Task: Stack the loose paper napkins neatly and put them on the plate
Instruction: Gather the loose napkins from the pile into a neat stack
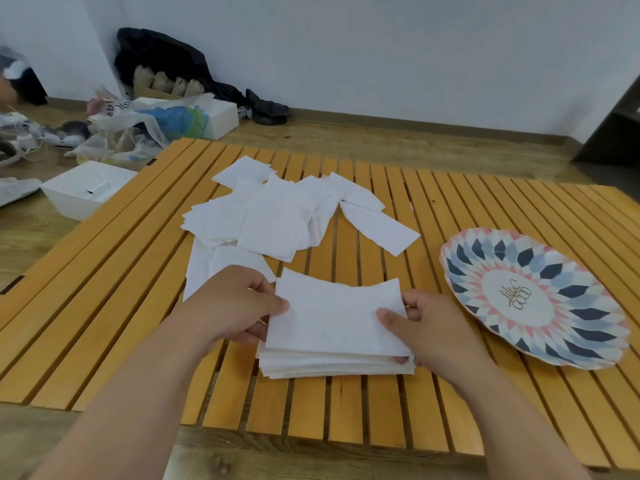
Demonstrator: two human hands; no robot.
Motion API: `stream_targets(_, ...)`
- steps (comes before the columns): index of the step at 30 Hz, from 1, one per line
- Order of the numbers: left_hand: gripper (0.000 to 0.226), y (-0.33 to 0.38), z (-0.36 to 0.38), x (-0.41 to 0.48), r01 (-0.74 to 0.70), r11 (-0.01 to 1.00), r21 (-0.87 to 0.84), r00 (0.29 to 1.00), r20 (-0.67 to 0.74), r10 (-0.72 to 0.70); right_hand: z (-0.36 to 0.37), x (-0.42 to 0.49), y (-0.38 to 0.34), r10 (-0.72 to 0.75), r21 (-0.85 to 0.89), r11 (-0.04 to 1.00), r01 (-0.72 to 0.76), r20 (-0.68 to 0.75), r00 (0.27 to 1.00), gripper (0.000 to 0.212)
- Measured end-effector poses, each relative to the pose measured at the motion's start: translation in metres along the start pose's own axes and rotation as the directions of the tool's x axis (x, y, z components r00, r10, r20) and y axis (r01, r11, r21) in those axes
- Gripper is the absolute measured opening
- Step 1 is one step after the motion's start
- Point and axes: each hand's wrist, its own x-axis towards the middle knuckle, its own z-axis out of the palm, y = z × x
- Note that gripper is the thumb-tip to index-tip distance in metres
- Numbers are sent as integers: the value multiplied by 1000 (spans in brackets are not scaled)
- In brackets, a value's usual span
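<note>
Both ends of the napkin stack [334, 327] I gripped, left hand [232, 306] and right hand [433, 327] curled round it; loose napkins [277, 216] lay beyond my fingers [414, 299], plate [540, 258] to their right.

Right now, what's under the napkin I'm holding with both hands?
A neat stack of napkins lies under the top napkin that the left hand and right hand hold. Only the stack's front edges show; its top is covered.

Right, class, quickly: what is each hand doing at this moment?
Left hand: gripping the left edge of the neat stack of white paper napkins.
Right hand: gripping the same stack's right edge.
</note>
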Motion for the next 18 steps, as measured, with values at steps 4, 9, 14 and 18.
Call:
stream_targets(4, 10, -8, -1, 7, 39, 989, 146, 999, -35, -34, 9, 5, 8, -38, -268, 963, 23, -51, 998, 23)
stream_targets(9, 3, -30, -20, 23, -7, 856, 516, 913, -347, 217, 8, 6, 10, -85, -433, 901, 22, -125, 989, 39)
stream_targets(14, 13, -48, -23, 36, -142, 711, 689, 838, -298, 457, 6, 5, 13, -80, -409, 912, 10, -154, 985, 37)
stream_targets(18, 25, -51, -14, 42, -137, 680, 720, 864, -249, 438, 6, 6, 13, -102, -400, 916, 26, -170, 980, 42)
